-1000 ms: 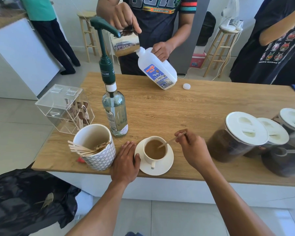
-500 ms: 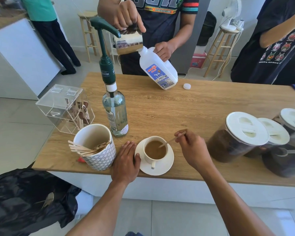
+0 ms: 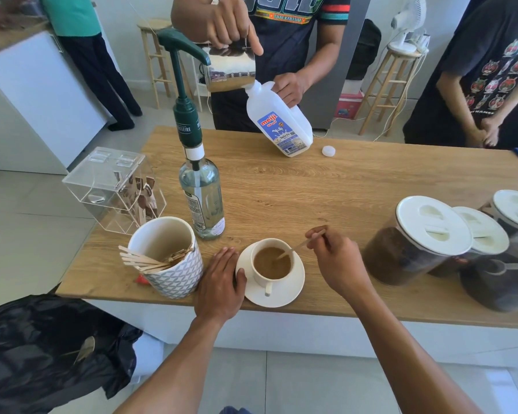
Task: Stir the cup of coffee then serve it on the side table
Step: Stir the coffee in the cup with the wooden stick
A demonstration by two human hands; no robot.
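Currently: coffee cup (image 3: 271,261) on saucer (image 3: 293,289), lower centre of frame, at the tabletop (image 3: 326,198) edge. Our right hand (image 3: 338,261) pinches a wooden stirrer (image 3: 299,246) dipped in the coffee; our left hand (image 3: 222,282) lies flat against the saucer. We judge stirring in hand, serving not begun. Legible: "meiji" on milk jug (image 3: 281,127); "SSEIRE" on syrup bottle (image 3: 202,201).

Syrup bottle (image 3: 202,201), milk jug (image 3: 278,127), lidded jars (image 3: 416,240)

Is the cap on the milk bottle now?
No, the white cap lies on the table, apart from the tilted milk bottle.
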